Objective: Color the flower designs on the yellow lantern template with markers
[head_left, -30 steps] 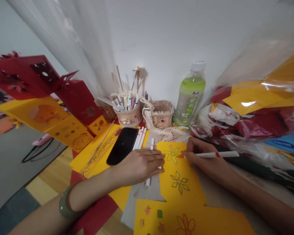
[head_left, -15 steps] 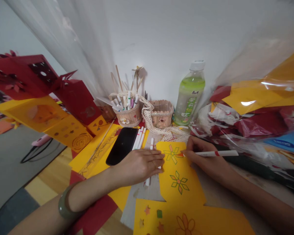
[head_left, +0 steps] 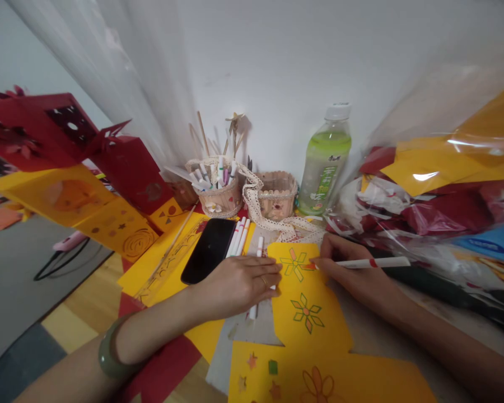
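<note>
My right hand (head_left: 344,268) grips a white marker (head_left: 382,262) with a red band. Its orange-red tip touches a petal of the upper green-outlined flower (head_left: 294,265) on the yellow card (head_left: 283,313). A second green-outlined flower (head_left: 307,313), partly coloured orange, lies below it on the card. My left hand (head_left: 246,282) rests flat, fingers stretched out, with fingertips at the card's left edge. Beneath those fingers lies another white marker (head_left: 261,246), partly covered. Several more white markers (head_left: 240,238) lie beside a black phone (head_left: 208,252).
Behind stand a wooden basket of markers (head_left: 220,201), another wooden basket (head_left: 273,207) draped with lace, and a green drink bottle (head_left: 325,168). Red and yellow paper constructions (head_left: 130,173) rise at left. A clear plastic bag (head_left: 437,201) of coloured paper fills the right.
Almost nothing differs. The marker in my right hand has shifted very slightly, its tip still on the upper flower; my left hand keeps its place on the card's edge.
</note>
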Tool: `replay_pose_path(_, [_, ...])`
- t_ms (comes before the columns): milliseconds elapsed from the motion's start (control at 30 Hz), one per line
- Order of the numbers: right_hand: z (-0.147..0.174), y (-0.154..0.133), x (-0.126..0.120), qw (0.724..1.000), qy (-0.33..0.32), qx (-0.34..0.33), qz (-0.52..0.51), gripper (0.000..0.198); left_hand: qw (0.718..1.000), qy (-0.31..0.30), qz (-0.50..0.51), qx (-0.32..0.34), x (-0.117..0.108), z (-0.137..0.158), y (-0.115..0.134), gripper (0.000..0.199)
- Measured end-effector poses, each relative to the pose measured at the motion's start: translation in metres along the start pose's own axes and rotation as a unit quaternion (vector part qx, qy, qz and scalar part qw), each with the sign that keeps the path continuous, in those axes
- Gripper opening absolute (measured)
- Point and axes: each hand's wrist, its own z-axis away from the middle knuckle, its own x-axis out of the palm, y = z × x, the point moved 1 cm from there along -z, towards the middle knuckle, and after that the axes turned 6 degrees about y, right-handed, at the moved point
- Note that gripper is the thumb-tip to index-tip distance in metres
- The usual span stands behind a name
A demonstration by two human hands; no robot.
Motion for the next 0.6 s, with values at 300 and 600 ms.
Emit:
replay_pose_path(300, [0.0001, -0.0011, -0.0002, 1.000, -0.002, 0.001, 0.003, 0.025, 1.000, -0.003, 0.002, 0.000, -0.0006, 0.0004, 0.0001, 0.033])
replay_pose_path(600, [-0.0004, -0.0002, 0.0000, 1.000, 0.002, 0.002, 0.001, 0.024, 1.000, -0.010, 0.004, -0.002, 0.0010, 0.0000, -0.0003, 0.033])
